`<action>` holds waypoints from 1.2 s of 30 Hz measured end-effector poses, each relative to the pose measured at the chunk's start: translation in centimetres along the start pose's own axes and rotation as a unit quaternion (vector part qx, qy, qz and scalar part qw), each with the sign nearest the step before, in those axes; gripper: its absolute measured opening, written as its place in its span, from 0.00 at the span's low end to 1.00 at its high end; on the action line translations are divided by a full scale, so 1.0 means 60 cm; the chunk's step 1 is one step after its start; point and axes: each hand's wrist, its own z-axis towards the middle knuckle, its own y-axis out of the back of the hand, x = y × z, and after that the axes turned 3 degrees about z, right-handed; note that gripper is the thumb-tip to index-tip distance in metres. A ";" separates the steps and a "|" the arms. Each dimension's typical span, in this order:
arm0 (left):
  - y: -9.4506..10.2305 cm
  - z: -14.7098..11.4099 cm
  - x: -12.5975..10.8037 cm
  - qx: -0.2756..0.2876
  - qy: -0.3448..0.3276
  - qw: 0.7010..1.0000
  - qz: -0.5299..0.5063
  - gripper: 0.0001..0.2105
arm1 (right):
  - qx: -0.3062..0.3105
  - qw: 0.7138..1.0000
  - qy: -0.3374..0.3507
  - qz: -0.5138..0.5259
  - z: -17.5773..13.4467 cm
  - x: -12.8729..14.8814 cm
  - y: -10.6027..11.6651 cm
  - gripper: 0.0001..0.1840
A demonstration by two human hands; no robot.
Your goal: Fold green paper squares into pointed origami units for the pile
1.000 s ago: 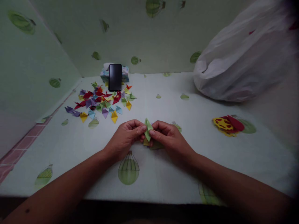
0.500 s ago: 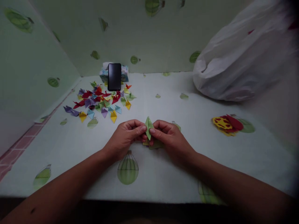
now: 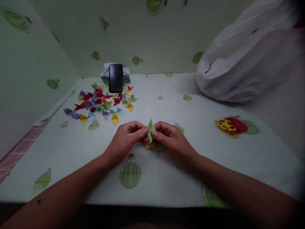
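A small piece of folded green origami paper, shaped like a narrow diamond, stands upright between my two hands. My left hand pinches its left edge between thumb and fingers. On the other edge, my right hand grips it the same way, thumb toward me. Beneath the hands lie some sheets of paper, olive and yellow at the edges and mostly covered by the fingers. To the far left is a pile of folded paper cranes in several colours.
Behind the pile, a black phone leans on a tissue box. A large white plastic bag fills the back right. Yellow and red cut-out pieces lie at the right on the balloon-print tabletop.
Both hands keep their pinch on the green paper, with hardly any movement. The whole view has shifted very slightly.
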 end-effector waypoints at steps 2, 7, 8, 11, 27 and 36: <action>0.001 0.000 0.000 -0.006 -0.002 1.000 0.017 0.07 | -0.001 1.000 0.008 -0.002 0.001 0.000 0.001 0.15; 0.000 0.002 0.002 0.012 0.021 0.999 -0.035 0.07 | -0.016 1.000 0.012 0.017 0.002 -0.004 0.003 0.13; 0.000 0.002 0.003 0.019 0.026 0.998 -0.050 0.07 | -0.016 1.000 0.011 0.025 0.003 -0.004 0.003 0.13; -0.001 0.003 0.004 0.032 0.032 0.996 -0.074 0.07 | -0.020 0.999 0.010 0.039 0.002 -0.005 0.002 0.13; -0.005 -0.004 -0.011 -0.002 -0.008 0.999 0.047 0.07 | -0.041 0.999 0.014 -0.020 0.000 -0.003 0.000 0.16; -0.007 -0.008 -0.015 -0.015 -0.007 0.997 0.080 0.09 | -0.048 0.997 0.014 -0.052 0.000 0.001 -0.004 0.17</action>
